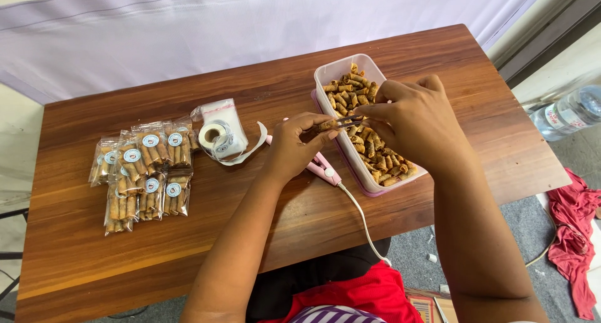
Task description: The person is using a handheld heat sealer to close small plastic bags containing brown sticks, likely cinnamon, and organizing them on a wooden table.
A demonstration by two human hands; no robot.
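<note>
Your left hand (294, 149) is pinched shut on a small clear plastic bag (335, 124) part-filled with brown rolled snack sticks, held just over the near wall of the pale pink rectangular plastic tub (325, 72). Your right hand (410, 119), at 3 o'clock from the left, has its fingertips closed together on the bag's open end, above the loose sticks heaped in the tub. A pink handheld heat sealer (322, 166) with a white cord lies on the brown wooden table (188, 235), partly under your left hand. At 9 o'clock, well apart, lie sealed packets of sticks (144, 173). A roll of round stickers (216, 137) sits between them and your left hand.
</note>
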